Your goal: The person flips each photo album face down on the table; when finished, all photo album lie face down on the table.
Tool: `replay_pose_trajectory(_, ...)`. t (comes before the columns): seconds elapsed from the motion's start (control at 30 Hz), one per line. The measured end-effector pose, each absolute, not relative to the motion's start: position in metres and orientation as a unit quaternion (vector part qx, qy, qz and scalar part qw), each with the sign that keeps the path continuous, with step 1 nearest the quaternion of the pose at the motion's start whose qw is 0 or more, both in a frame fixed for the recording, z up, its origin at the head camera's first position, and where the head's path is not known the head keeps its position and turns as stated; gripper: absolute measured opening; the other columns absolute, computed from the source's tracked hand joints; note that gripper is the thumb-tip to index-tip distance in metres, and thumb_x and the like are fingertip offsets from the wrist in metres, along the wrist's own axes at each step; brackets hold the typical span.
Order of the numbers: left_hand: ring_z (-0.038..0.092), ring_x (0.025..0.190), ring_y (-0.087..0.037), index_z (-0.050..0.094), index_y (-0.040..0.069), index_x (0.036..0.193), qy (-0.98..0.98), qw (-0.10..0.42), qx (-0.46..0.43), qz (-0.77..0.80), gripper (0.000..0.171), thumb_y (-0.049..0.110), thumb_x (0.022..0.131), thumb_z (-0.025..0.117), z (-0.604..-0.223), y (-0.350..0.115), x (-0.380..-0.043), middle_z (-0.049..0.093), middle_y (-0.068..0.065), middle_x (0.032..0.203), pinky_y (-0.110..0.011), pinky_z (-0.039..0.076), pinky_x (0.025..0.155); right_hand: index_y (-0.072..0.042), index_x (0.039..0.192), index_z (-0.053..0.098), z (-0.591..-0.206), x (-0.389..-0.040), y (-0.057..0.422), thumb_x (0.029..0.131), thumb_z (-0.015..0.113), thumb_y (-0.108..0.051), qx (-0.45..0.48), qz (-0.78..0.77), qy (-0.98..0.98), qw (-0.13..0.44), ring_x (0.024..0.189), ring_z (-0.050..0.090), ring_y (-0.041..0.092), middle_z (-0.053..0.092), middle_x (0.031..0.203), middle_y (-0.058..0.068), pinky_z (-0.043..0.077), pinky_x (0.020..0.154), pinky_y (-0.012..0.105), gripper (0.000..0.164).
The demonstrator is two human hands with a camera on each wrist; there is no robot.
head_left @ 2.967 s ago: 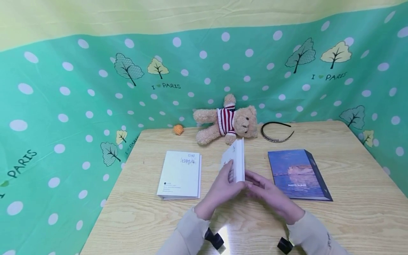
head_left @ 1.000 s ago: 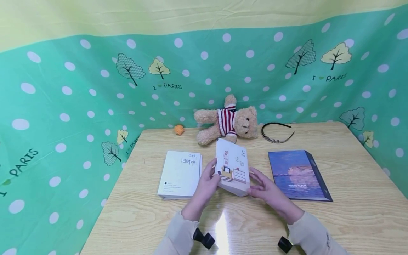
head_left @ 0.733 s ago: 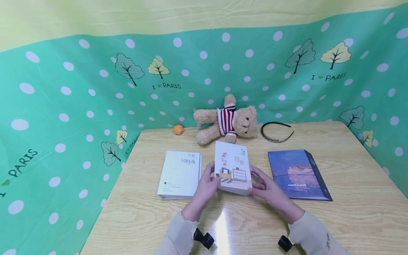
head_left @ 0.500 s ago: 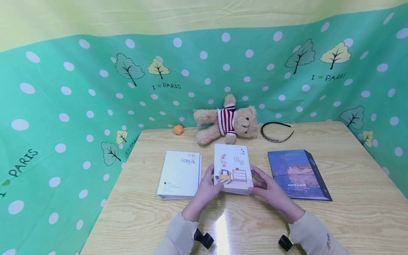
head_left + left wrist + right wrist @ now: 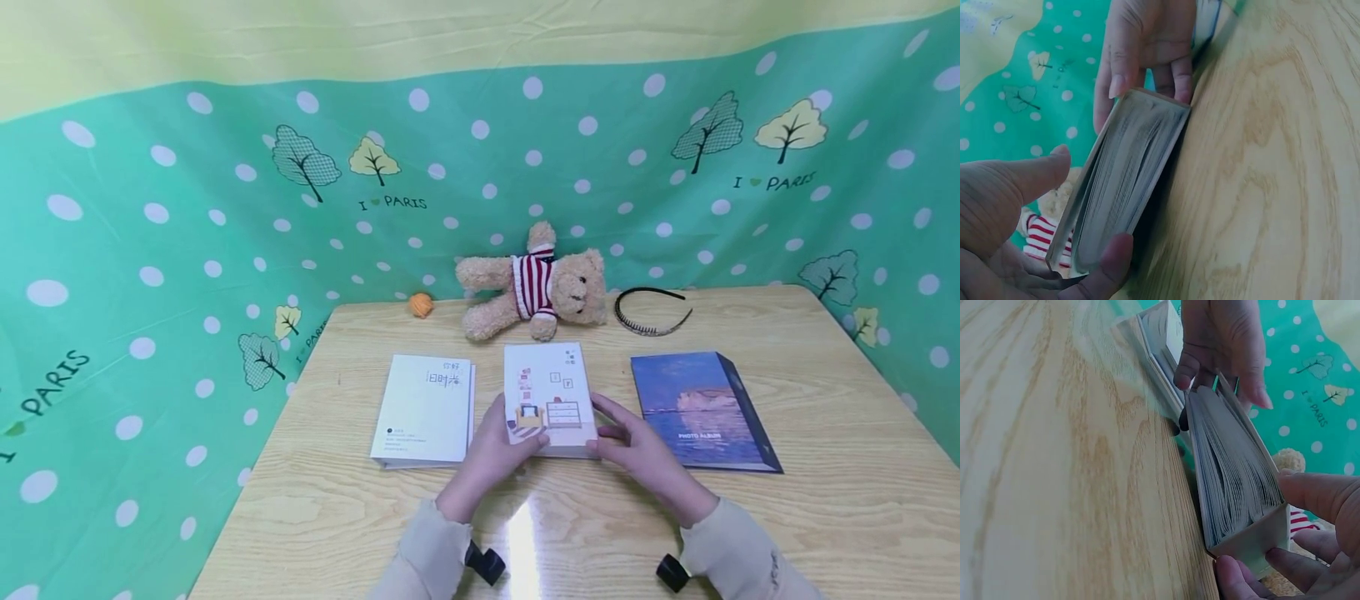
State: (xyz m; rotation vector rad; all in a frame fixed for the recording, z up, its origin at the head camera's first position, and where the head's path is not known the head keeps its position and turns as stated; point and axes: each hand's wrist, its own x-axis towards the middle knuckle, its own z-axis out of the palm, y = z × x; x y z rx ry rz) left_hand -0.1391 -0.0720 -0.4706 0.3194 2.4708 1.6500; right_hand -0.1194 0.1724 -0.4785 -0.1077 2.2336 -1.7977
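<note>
A thick white photo album [image 5: 547, 375] with a drawn bedroom scene on its cover lies almost flat in the middle of the table, both hands at its sides. My left hand [image 5: 491, 446] grips its left edge, the thumb reaching over the lower cover. At the right edge, my right hand [image 5: 637, 450] holds the spine side, thumb near the lower corner. Packed pages [image 5: 1235, 469] show between the covers in the right wrist view. In the left wrist view, fingers of my left hand [image 5: 1016, 231] curl under the album's page block [image 5: 1129, 162].
Another white album [image 5: 423, 408] lies to the left, and a blue photo album [image 5: 701, 408] to the right. Behind them are a teddy bear [image 5: 536, 287], a black toothed headband [image 5: 648, 329] and a small orange ball [image 5: 421, 305]. A dotted green cloth [image 5: 480, 183] stands behind the table.
The album was held upright edge-on, then turned with its cover facing up and lowered toward the table. My left hand has shifted, its thumb sliding further over the lower cover.
</note>
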Motion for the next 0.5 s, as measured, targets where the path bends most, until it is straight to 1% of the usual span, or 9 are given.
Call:
replay_pose_trajectory(0.23,0.053,0.103,-0.019,0.045,0.008,0.139,0.859,0.060,0.108,0.497,0.074,0.024,0.077,0.082,-0.4720,-0.0709,-0.1398,0.055,-0.006,0.120,-0.043,0.044,0.094,-0.016,0.152,0.035,-0.4793,-0.1182,0.1723,0.087,0.074,-0.023,-0.045,-0.603,0.788,0.115,0.124,0.049,0.036,0.029,0.157,0.011,0.049,0.090,0.035,0.076)
replay_pose_trajectory(0.37,0.052,0.101,-0.020,0.047,0.007,0.137,0.872,0.062,0.099,0.475,0.073,0.026,0.076,0.082,-0.4720,-0.0706,-0.1397,0.055,-0.007,0.118,-0.044,0.045,0.092,-0.016,0.152,0.036,-0.4798,-0.1181,0.1721,0.087,0.074,-0.022,-0.048,-0.596,0.794,0.111,0.123,0.050,0.037,0.030,0.157,0.011,0.049,0.090,0.035,0.075)
replay_pose_trajectory(0.5,0.051,0.095,-0.018,0.049,0.007,0.135,0.883,0.069,0.083,0.457,0.073,0.031,0.075,0.083,-0.4716,-0.0698,-0.1398,0.054,-0.004,0.112,-0.039,0.047,0.087,-0.016,0.152,0.036,-0.4804,-0.1182,0.1726,0.087,0.074,-0.023,-0.045,-0.594,0.795,0.114,0.123,0.050,0.036,0.030,0.156,0.012,0.050,0.090,0.035,0.075)
